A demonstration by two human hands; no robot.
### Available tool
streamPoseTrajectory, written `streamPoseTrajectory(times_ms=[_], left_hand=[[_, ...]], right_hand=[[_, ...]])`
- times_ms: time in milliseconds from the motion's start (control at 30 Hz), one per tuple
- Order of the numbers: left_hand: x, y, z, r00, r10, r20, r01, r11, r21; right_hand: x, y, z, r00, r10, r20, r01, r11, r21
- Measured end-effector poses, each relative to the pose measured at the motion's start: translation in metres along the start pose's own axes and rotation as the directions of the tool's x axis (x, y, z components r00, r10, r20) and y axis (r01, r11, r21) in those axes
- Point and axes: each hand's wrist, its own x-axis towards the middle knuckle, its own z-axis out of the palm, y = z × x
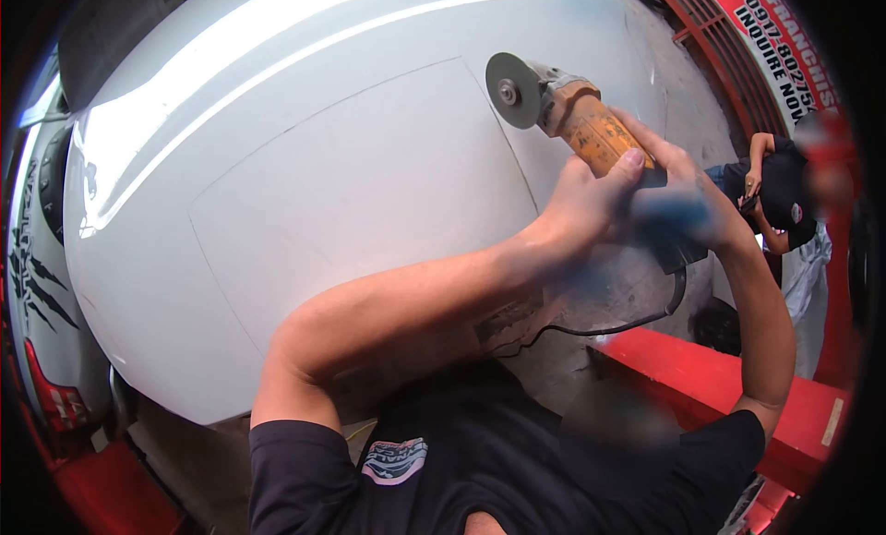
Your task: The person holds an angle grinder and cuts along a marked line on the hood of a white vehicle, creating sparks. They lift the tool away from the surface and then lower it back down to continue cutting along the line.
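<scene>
Both my hands are wrapped round an orange angle grinder point(600, 133), its paint worn and dirty. A thin grey cutting disc point(513, 90) is fitted at its head, with no guard over the part I see. My left hand point(581, 198) grips the body from the near side, thumb on top. On the far side, my right hand point(678, 170) closes round the body's rear; blur covers part of its fingers. Below lies a glossy white car panel point(369, 175) with a large four-sided outline of thin dark lines. The disc appears over the outline's upper right corner; whether it touches cannot be made out.
A black power cord point(600, 332) runs from the grinder's rear down past a red beam point(683, 378). Another person point(780, 193) in a dark shirt stands at the right, near a red sign point(784, 46). A vehicle with black decals point(37, 230) is at the left.
</scene>
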Motion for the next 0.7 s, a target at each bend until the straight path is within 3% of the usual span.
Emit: streamPoseTrajectory(times_ms=[700], left_hand=[[0.002,-0.004,-0.001,0.999,0.037,0.023,-0.036,0.999,-0.014]], right_hand=[[-0.001,0.001,0.001,1.0,0.007,0.008,-0.007,1.0,0.011]])
